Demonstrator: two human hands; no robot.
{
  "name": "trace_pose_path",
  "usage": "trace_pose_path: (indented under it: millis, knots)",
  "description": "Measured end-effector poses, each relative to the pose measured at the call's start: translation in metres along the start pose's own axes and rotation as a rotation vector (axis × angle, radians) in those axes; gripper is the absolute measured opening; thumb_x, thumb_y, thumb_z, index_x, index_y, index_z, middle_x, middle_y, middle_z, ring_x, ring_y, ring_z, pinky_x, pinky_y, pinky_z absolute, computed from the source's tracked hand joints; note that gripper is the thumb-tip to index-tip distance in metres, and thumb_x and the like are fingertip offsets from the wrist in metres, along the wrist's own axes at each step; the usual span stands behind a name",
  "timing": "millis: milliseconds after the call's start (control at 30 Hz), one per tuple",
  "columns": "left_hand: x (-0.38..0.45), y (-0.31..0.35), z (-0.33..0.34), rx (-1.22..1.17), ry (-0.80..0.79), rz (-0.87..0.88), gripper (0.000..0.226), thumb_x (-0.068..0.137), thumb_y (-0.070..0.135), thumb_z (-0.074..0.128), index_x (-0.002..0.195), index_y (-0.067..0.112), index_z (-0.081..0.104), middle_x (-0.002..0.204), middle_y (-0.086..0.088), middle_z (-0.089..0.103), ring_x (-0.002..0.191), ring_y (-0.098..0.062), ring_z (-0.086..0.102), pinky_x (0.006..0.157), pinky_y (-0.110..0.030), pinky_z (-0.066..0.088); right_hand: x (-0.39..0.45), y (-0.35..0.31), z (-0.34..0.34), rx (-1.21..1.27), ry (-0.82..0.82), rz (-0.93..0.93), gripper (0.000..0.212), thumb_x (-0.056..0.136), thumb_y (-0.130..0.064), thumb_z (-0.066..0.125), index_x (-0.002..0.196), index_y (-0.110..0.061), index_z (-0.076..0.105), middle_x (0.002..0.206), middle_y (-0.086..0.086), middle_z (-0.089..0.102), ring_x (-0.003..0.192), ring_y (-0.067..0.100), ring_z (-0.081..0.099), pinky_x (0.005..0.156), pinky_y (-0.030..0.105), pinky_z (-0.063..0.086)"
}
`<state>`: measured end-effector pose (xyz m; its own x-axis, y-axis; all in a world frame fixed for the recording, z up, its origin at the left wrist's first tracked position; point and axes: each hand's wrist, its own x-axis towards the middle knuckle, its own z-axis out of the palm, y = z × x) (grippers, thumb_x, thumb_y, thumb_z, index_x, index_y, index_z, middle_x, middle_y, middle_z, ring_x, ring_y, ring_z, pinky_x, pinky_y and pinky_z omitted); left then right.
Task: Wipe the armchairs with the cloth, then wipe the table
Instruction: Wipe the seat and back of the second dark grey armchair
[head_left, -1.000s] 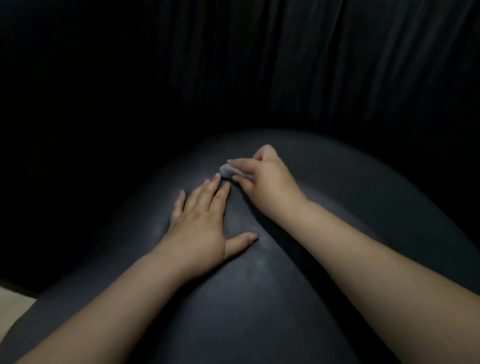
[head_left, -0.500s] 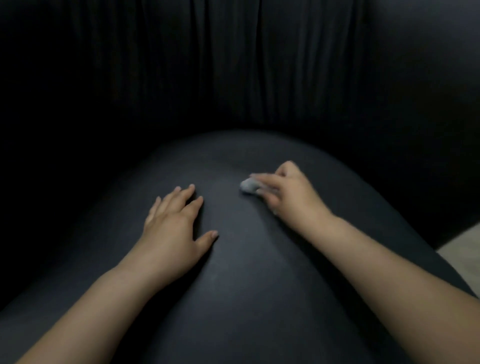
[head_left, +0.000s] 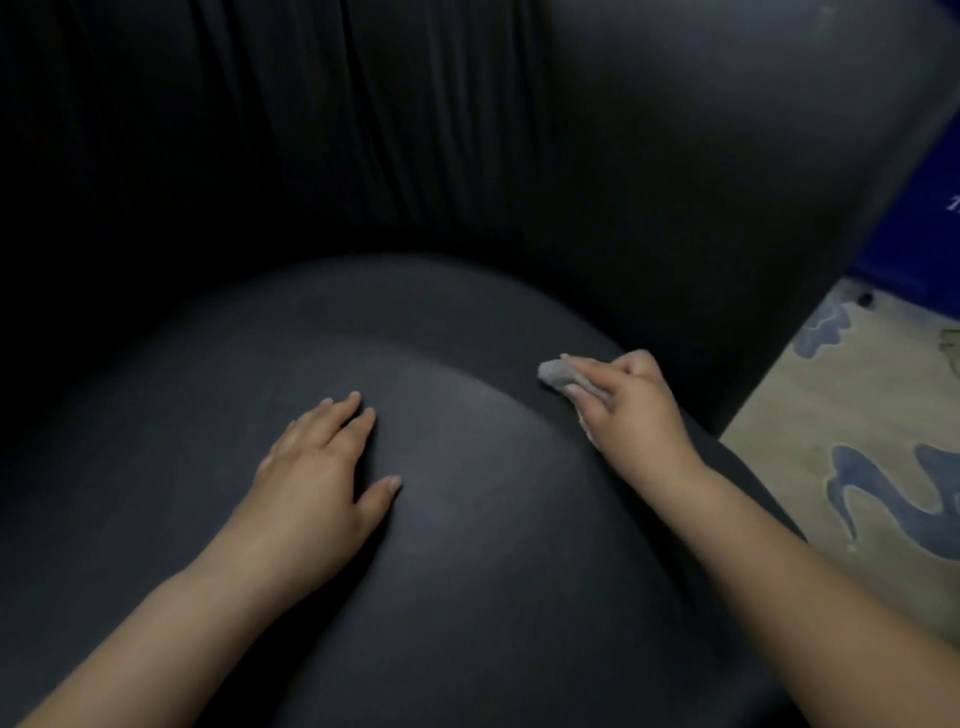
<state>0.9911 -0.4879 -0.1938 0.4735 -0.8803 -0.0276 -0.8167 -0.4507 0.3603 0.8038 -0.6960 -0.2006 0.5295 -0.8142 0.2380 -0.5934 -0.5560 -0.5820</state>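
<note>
Two hands (head_left: 317, 467) (head_left: 636, 410) on armchair (head_left: 467, 519) (cloth (head_left: 558, 374) gripped); rug (head_left: 852, 447) beside.

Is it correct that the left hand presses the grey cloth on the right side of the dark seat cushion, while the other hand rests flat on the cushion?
Not quite: the right hand holds the grey cloth, as the head view shows. The left hand rests flat on the dark seat cushion. The rest is correct.
</note>
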Motion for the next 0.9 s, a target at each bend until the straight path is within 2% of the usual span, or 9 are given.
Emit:
trace_pose_path:
  millis: [133,200,267,367,467,533,633,800,900]
  knots:
    - [-0.002,0.012,0.009,-0.025,0.023,0.021,0.071,0.091,0.05,0.047,0.151,0.023,0.021,0.16,0.008,0.01,0.146,-0.011,0.002,0.116,-0.026,0.002,-0.024,-0.008,0.005,-0.024,-0.058,-0.18,0.035,0.086,-0.022,0.068,0.118,-0.035,0.065,0.094,-0.003,0.041,0.085,0.01,0.047,0.08,0.01,0.037]
    - [-0.003,0.013,0.013,-0.009,0.009,0.047,0.075,0.089,0.057,0.044,0.152,0.025,0.018,0.16,0.01,0.007,0.146,-0.01,0.0,0.116,-0.026,0.001,-0.018,0.0,-0.002,-0.024,-0.039,-0.123,0.034,0.087,-0.025,0.067,0.12,-0.033,0.065,0.093,-0.003,0.041,0.085,0.009,0.048,0.082,0.013,0.04]
    - [-0.005,0.01,0.015,0.02,-0.006,0.067,0.082,0.084,0.065,0.036,0.152,0.027,0.014,0.16,0.01,0.003,0.146,-0.009,-0.002,0.116,-0.027,-0.001,-0.011,0.01,-0.007,0.008,-0.001,-0.012,0.033,0.089,-0.026,0.064,0.122,-0.029,0.064,0.094,-0.006,0.04,0.085,0.001,0.047,0.082,0.001,0.035]
    - [-0.01,0.009,0.016,0.044,-0.042,0.074,0.084,0.081,0.069,0.023,0.153,0.027,0.007,0.16,0.008,-0.005,0.146,-0.009,-0.007,0.118,-0.029,-0.003,-0.015,0.01,-0.003,0.026,0.0,-0.011,0.033,0.089,-0.017,0.065,0.122,-0.023,0.064,0.094,-0.007,0.038,0.086,-0.01,0.044,0.082,-0.009,0.025]
    - [-0.013,0.013,0.012,0.031,-0.091,0.046,0.077,0.09,0.062,0.031,0.153,0.027,0.005,0.16,0.008,-0.008,0.146,-0.009,-0.009,0.116,-0.027,-0.006,-0.013,0.003,-0.005,0.025,-0.038,0.039,0.032,0.09,-0.015,0.064,0.121,-0.018,0.065,0.099,-0.002,0.04,0.092,-0.012,0.039,0.083,-0.011,0.022]
    - [-0.012,0.017,0.002,0.014,-0.145,0.023,0.074,0.093,0.055,0.04,0.153,0.025,0.01,0.16,0.007,-0.003,0.147,-0.011,-0.003,0.117,-0.027,-0.001,-0.011,-0.006,-0.012,0.026,-0.105,0.128,0.034,0.091,-0.019,0.062,0.126,-0.02,0.061,0.103,0.0,0.041,0.094,-0.001,0.044,0.081,-0.007,0.024]
    - [-0.013,0.02,-0.027,-0.028,-0.207,-0.028,0.067,0.094,0.045,0.048,0.152,0.022,0.02,0.16,0.005,0.012,0.146,-0.014,0.011,0.118,-0.029,0.01,-0.013,-0.031,-0.03,0.114,-0.14,0.254,0.037,0.092,-0.022,0.061,0.129,-0.023,0.058,0.103,0.001,0.041,0.092,0.01,0.049,0.076,-0.005,0.028]
    - [-0.034,0.026,-0.102,0.098,-0.23,-0.081,0.062,0.094,0.042,0.047,0.149,0.023,0.028,0.157,0.004,0.023,0.144,-0.018,0.019,0.117,-0.035,0.017,-0.018,-0.094,-0.076,0.231,-0.174,0.292,0.036,0.092,-0.018,0.062,0.128,-0.022,0.059,0.1,-0.002,0.039,0.08,-0.015,0.048,0.065,-0.008,0.032]
    - [-0.052,0.033,-0.163,0.153,-0.216,-0.126,0.054,0.094,0.039,0.046,0.145,0.024,0.036,0.154,0.005,0.031,0.142,-0.018,0.023,0.116,-0.034,0.019,-0.021,-0.139,-0.114,0.282,-0.207,0.349,0.036,0.094,-0.022,0.059,0.13,-0.026,0.057,0.103,-0.006,0.038,0.084,-0.008,0.051,0.068,-0.004,0.035]
